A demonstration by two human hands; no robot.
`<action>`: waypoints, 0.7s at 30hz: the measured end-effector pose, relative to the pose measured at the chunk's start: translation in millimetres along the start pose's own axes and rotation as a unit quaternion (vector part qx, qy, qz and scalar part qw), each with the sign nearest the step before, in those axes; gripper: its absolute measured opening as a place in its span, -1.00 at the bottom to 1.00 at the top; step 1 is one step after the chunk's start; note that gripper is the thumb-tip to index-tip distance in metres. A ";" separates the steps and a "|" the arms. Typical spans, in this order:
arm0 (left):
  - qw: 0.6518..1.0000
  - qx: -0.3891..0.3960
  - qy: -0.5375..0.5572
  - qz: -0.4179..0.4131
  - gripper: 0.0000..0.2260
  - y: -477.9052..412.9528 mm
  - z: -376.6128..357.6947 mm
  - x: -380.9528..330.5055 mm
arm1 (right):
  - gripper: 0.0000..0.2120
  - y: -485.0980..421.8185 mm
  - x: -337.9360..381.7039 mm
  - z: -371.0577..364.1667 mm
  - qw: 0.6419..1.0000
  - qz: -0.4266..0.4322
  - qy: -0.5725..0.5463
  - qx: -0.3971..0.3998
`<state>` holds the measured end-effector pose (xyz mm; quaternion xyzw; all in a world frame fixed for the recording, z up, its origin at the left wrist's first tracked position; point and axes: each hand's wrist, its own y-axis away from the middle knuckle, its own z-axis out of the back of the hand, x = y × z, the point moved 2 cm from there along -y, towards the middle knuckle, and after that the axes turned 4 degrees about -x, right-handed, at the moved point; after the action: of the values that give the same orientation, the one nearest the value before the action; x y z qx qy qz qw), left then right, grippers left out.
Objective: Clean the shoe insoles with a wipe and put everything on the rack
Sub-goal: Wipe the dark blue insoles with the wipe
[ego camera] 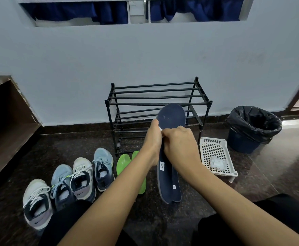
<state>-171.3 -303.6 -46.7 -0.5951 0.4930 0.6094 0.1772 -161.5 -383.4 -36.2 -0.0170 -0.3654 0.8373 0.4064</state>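
Head view, from the left: one brown wooden shelf unit [7, 132] runs along the left edge. Beside it, four shoes [81, 178] stand in a close row on the dark floor [269, 174], toes toward the wall [145, 59]. Just right of them lie two green insoles [123, 164] side by side, partly hidden by the left forearm.

One black rack [136, 104] stands against the wall at centre, its tiers made of bars. In front of it are two navy insoles. One navy insole [171, 116] is raised, toe up, across the rack's front right corner. The second navy insole [176, 191] overlaps it lower down; whether it is held or lies on the floor cannot be told.

The left hand [151, 139] grips the raised insole's left edge, fingers wrapped behind it and thumb up. The right hand [180, 144] is clenched over the insole's middle. A scrap of white wipe [160, 129] shows at its knuckles, touching the left thumb.

To the right, one white perforated basket [214, 150] sits near the rack's right leg and holds one small white packet [218, 164]. One blue bin [251, 125] with a black liner stands behind it near the wall.

Bare floor shows between the shoes and the shelf unit, and a wider stretch right of the basket.
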 end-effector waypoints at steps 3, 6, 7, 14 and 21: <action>1.000 -0.010 -0.003 -0.017 -0.50 -1.6 -2.2 1.3 | -0.81 -4.9 -6.1 0.9 1.000 0.003 0.000 -0.015; 1.000 0.005 -0.010 -0.005 -0.66 1.1 -10.4 4.6 | -0.80 -15.0 -16.7 4.9 0.999 -0.024 -0.004 -0.027; 1.000 0.006 -0.008 -0.001 -0.70 4.7 -12.7 4.3 | -0.78 -17.4 -19.7 5.0 0.999 -0.039 -0.005 -0.020; 1.000 0.018 0.014 0.000 -0.71 -4.9 -11.6 2.2 | -0.78 -8.4 -13.1 7.0 0.999 -0.043 -0.019 0.005; 0.999 0.011 0.046 -0.024 -0.62 -10.3 -12.2 4.0 | -0.79 -8.0 -13.1 7.4 1.000 -0.018 -0.022 0.009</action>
<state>-157.2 -310.3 -52.0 -0.6321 0.4931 0.5713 0.1757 -149.8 -393.7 -29.4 0.0113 -0.3672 0.8331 0.4136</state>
